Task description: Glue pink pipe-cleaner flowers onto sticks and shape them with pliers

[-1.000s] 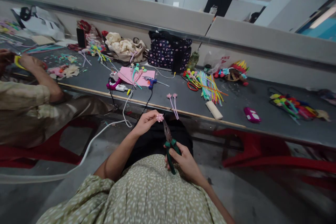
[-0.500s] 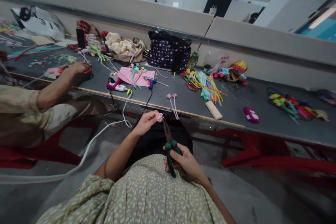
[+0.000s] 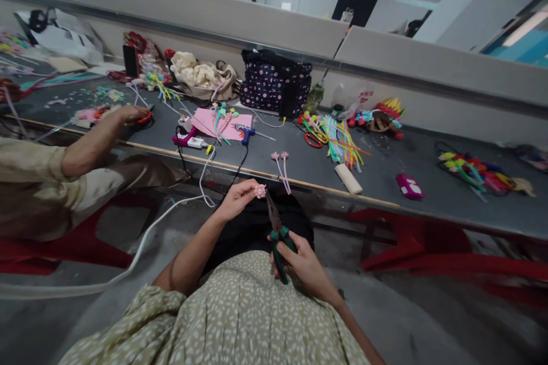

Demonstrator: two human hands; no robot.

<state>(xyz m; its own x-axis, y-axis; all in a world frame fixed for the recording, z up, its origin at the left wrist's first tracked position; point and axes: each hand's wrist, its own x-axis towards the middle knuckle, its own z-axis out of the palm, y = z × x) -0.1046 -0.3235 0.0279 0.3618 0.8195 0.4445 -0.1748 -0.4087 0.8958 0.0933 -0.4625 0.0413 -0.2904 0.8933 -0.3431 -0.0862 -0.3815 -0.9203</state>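
Over my lap, in front of the table's edge, my left hand (image 3: 238, 199) pinches a small pink looped flower (image 3: 260, 191) between its fingertips. My right hand (image 3: 297, 259) is wrapped round the green handles of long-nose pliers (image 3: 274, 221). The pliers' dark jaws point up toward the flower, their tips right beside it; whether they grip part of it is too small to tell. Just beyond, two lilac pipe-cleaner stems with flower tops (image 3: 282, 172) lie at the table's front edge.
On the dark table (image 3: 257, 158) are a blue glue gun (image 3: 245, 133), a pink sheet (image 3: 201, 120), coloured pipe cleaners (image 3: 340, 140), red-handled scissors (image 3: 313, 140), a cardboard tube (image 3: 348, 178) and a magenta case (image 3: 410, 187). At left, a co-worker's hand (image 3: 133, 114) holds other red-handled scissors. A white cable (image 3: 149, 234) hangs nearby.
The pliers' handles have swung slightly closer together, with small shifts of my right hand. My left hand stays nearly still with the flower. The co-worker's scissors have turned.
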